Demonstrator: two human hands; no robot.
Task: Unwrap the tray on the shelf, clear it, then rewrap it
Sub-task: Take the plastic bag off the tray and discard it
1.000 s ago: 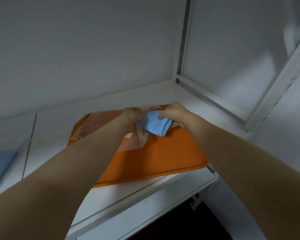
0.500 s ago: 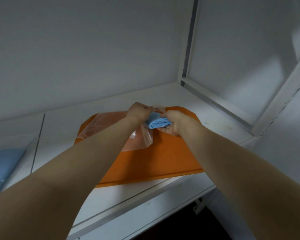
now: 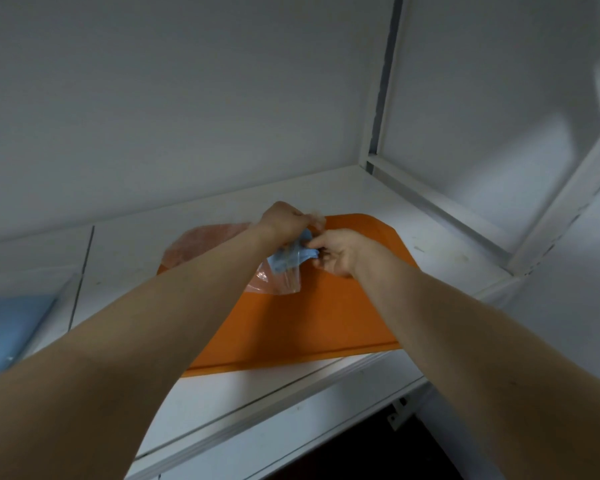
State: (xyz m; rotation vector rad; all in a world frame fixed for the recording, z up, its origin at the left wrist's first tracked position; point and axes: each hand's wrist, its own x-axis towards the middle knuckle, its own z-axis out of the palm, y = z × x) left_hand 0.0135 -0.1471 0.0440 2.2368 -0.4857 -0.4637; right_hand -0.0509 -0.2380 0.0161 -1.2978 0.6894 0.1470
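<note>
Hands: both reach forward over the shelf (image 3: pixel 229 393), bare forearms in view. The left hand (image 3: pixel 284 220) has its fingers curled and gripping the bunched top of the clear plastic wrap (image 3: pixel 205 242). The right hand (image 3: pixel 338 252) sits just beside it, palm turned toward the camera, with thumb and fingertips pinching the near end of the blue folded cloth (image 3: pixel 288 260). The two hands almost touch.

Containers: the orange tray (image 3: pixel 309 327) lies flat on the shelf directly beneath both hands. Part of the wrap rests on it beyond and to the left of the left hand, tinted pink by the orange beneath. A loose flap of wrap hangs below the left hand, its lower edge down on the tray. The blue cloth shows partly through the film, so it seems to sit partly inside the wrap; how far in, cannot tell.

Count: 1 tray, 1 wrap, 1 blue cloth between the hands. 1 further pale blue flat item (image 3: pixel 4 327) under clear film, on the shelf well to the left of the left forearm.

Tray appearance: plain orange, rectangular, rounded corners, low rim, smooth matte surface. The stretch under the right forearm is uncovered.
</note>
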